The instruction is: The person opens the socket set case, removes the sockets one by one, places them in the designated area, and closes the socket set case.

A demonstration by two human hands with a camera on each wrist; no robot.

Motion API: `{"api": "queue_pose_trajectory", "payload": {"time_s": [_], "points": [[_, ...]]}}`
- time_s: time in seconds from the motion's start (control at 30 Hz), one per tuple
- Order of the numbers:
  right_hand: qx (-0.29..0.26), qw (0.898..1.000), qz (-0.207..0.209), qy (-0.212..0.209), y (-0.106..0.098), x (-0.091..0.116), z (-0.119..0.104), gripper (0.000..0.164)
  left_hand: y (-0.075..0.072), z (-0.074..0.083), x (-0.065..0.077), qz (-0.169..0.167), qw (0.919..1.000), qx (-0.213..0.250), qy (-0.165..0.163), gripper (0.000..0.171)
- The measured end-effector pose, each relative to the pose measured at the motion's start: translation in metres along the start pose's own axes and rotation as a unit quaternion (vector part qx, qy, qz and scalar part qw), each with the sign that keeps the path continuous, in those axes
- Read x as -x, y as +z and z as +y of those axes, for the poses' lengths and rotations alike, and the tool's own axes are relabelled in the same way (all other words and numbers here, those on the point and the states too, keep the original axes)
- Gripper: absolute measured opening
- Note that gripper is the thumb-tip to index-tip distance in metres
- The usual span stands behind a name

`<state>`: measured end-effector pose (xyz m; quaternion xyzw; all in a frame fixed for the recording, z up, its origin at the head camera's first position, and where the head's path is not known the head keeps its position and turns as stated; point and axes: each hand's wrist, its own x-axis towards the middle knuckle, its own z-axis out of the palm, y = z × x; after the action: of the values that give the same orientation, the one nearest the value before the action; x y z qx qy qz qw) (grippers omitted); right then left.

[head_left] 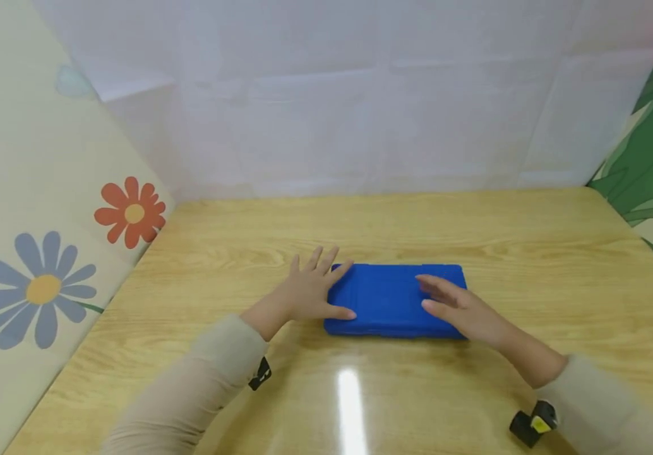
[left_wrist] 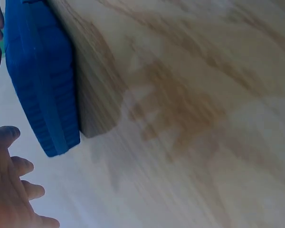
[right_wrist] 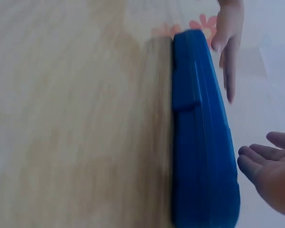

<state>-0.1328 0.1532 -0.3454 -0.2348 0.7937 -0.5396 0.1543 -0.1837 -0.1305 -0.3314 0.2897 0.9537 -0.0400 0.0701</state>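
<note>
A closed blue plastic case [head_left: 389, 297], flat and rectangular, lies on the wooden table. Over its left end my left hand [head_left: 311, 294] is spread, fingers apart and thumb above the lid. In the left wrist view the left hand [left_wrist: 12, 185] shows beside the ribbed end of the case [left_wrist: 42, 80], with a gap between. My right hand [head_left: 465, 313] hovers over the right part of the lid, fingers loosely extended. The right wrist view shows the right hand [right_wrist: 270, 171] just off the lid, holding nothing, and a latch [right_wrist: 186, 88] on the case's long side.
The wood-grain table [head_left: 235, 246] reaches back to a white sheet [head_left: 315, 126] hung behind it. Walls with painted flowers [head_left: 42, 291] stand at left and right. A black wrist camera [head_left: 533, 423] hangs below the right sleeve, and a bright light reflection crosses the table's front.
</note>
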Motion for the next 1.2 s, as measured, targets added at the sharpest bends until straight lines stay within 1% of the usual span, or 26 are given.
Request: {"api": "queue_pose_trajectory", "payload": {"time_s": [0.07, 0.2, 0.37, 0.43, 0.57, 0.7, 0.8, 0.97, 1.03, 1.1, 1.17, 1.2], "points": [[-0.042, 0.999, -0.014, -0.003, 0.007, 0.001, -0.002, 0.051, 0.002, 0.004, -0.002, -0.004, 1.0000, 0.002, 0.008, 0.095], [-0.102, 0.994, -0.032, 0.000, 0.016, 0.003, -0.003, 0.049, 0.004, 0.010, -0.006, -0.017, 0.9995, 0.012, 0.025, 0.094], [-0.192, 0.980, -0.058, 0.015, 0.020, 0.006, 0.002, 0.047, 0.005, 0.014, -0.008, -0.043, 0.9969, 0.040, 0.052, 0.095], [-0.214, 0.975, -0.065, 0.013, 0.021, 0.008, 0.005, 0.046, 0.006, 0.015, -0.009, -0.046, 0.9961, 0.048, 0.059, 0.096], [-0.221, 0.973, -0.068, 0.009, 0.022, 0.014, 0.009, 0.045, 0.007, 0.014, -0.009, -0.045, 0.9949, 0.053, 0.073, 0.102], [-0.202, 0.977, -0.073, 0.006, 0.023, 0.019, 0.012, 0.043, 0.009, 0.013, -0.009, -0.035, 0.9939, 0.058, 0.087, 0.107], [-0.206, 0.976, -0.071, 0.027, 0.024, 0.022, 0.015, 0.044, 0.011, 0.012, -0.010, -0.027, 0.9934, 0.060, 0.094, 0.108], [-0.228, 0.969, -0.057, 0.078, 0.027, 0.025, 0.019, 0.047, 0.014, 0.011, -0.013, -0.005, 0.9929, 0.060, 0.103, 0.108], [-0.244, 0.964, -0.047, 0.097, 0.028, 0.026, 0.019, 0.048, 0.013, 0.011, -0.014, 0.004, 0.9927, 0.061, 0.104, 0.107], [-0.272, 0.955, -0.032, 0.113, 0.031, 0.027, 0.018, 0.049, 0.012, 0.011, -0.014, 0.007, 0.9927, 0.061, 0.104, 0.107], [-0.309, 0.942, -0.019, 0.129, 0.035, 0.029, 0.017, 0.049, 0.010, 0.012, -0.015, 0.005, 0.9930, 0.062, 0.101, 0.107], [-0.331, 0.934, -0.012, 0.136, 0.037, 0.029, 0.017, 0.049, 0.009, 0.012, -0.014, 0.002, 0.9932, 0.062, 0.098, 0.107]]}}
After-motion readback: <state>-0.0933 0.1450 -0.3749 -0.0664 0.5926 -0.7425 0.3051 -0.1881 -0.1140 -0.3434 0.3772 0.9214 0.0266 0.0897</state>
